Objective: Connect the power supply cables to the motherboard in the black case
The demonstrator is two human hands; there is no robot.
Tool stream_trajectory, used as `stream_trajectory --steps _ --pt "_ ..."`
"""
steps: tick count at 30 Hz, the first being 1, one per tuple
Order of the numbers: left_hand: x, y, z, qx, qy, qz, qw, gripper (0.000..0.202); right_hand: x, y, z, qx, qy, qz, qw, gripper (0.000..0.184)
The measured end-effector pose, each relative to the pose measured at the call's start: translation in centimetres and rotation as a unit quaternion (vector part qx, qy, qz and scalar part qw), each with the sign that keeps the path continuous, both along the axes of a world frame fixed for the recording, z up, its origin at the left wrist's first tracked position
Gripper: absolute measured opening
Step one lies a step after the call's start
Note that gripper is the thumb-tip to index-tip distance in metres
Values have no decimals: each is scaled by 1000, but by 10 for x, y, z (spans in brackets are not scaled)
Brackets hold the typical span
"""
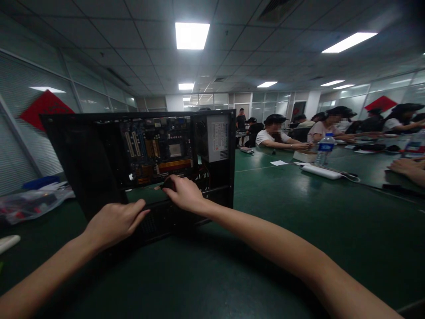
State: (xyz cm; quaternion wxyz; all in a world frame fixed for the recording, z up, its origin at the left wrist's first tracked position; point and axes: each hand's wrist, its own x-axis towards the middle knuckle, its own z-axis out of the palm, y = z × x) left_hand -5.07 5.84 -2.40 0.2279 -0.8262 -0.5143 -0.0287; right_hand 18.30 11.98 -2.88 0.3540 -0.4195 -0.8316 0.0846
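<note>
An open black computer case [217,177] stands on the table in front of me. Inside it a motherboard [161,161] with slots and a square silver block shows, with a labelled power supply [217,139] at the upper right. My right hand [184,192] reaches into the lower middle of the case, fingers closed round a small dark part whose kind I cannot make out. My left hand [114,217] is at the case's lower left edge, its fingers curled against the frame and partly hidden, thumb toward the right.
Left of the case lies a clear plastic bag [36,204] with red and dark things. On the green table [282,212] are a water bottle [325,148], a white power strip [320,172], a paper [279,163] and a small box [303,156]. Several people sit at the right.
</note>
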Motion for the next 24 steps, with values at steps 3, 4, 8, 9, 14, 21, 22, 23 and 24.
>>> stream_trajectory --steps 3,4,8,9,14,21,22,23,24 --pt "7 -2 5 -24 -4 20 1000 49 9 10 3 -39 103 41 993 25" --pt "10 -3 8 -28 -10 34 999 51 12 14 4 -56 145 53 986 23" --pt "26 -1 24 -9 -58 95 994 54 20 29 12 -159 296 110 935 23" --pt "31 1 29 -1 -67 96 993 53 21 32 14 -181 325 126 920 23" --pt "60 19 60 53 -94 25 994 55 23 35 31 -209 417 193 863 32" --pt "97 27 90 155 -173 -79 969 35 49 9 64 -147 407 234 871 50" --pt "100 25 91 177 -193 -82 962 38 53 5 68 -136 403 231 875 49" --pt "102 23 92 193 -206 -84 956 40 56 2 70 -127 399 229 879 49" --pt "104 19 93 202 -208 -87 953 42 58 0 72 -121 392 230 882 48"
